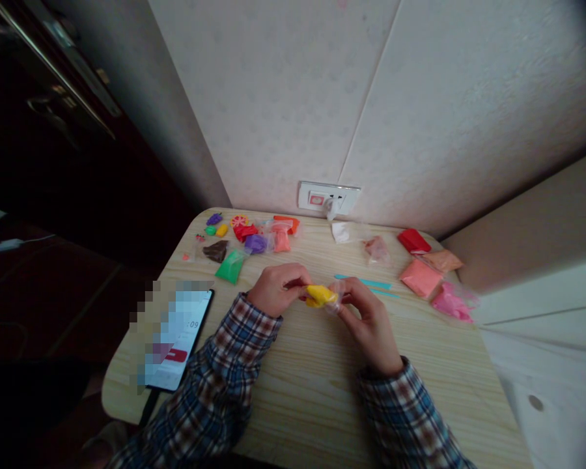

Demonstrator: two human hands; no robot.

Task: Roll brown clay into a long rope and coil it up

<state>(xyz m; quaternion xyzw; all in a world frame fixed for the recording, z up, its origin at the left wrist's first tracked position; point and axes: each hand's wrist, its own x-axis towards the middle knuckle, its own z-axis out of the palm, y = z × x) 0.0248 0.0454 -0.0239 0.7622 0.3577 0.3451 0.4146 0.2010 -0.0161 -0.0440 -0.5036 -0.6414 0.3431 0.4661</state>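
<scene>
Between my two hands, above the middle of the table, is a small clear bag of yellow modelling clay (321, 296). My left hand (282, 286) pinches its left end, and my right hand (366, 316) grips the clear plastic at its right end. Blue plastic modelling tools (371, 283) lie just behind my right hand. To the left of my left hand rests a bag of green clay (230, 266). Bags of brown clay (215, 251), purple clay (256, 244) and coral clay (282, 238) sit farther back.
On the left a phone (183, 339) lies with a cable at its lower end. Small fruit-shaped clay pieces (221, 230) stand at the back left. Red (414, 241), salmon (421, 278) and pink (453, 303) bags line the right edge. A wall socket (329, 197) with a plug is behind the table.
</scene>
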